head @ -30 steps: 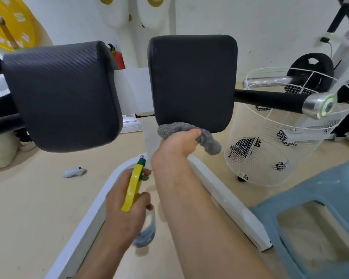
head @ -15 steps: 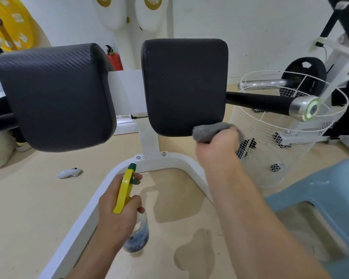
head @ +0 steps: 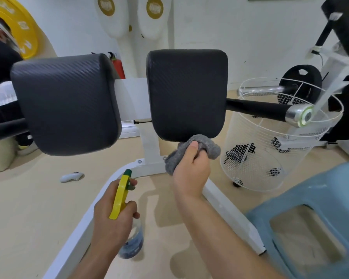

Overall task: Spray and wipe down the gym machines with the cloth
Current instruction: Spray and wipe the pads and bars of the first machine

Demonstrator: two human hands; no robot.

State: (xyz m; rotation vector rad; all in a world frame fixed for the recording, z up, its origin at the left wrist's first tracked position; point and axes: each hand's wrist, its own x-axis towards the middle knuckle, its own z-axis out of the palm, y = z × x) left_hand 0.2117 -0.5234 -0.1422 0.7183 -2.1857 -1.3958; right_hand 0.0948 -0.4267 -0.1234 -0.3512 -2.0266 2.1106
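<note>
Spray bottle [head: 120,198] near-upright, nozzle aimed forward.

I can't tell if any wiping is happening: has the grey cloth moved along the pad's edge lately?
Yes. The grey cloth, gripped by the right hand, slid from the right pad's lower left corner rightward along its bottom edge.

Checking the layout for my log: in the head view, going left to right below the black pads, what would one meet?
White controller on the floor → spray bottle gripped by the left hand → grey cloth gripped by the right hand → white wire basket.
</note>
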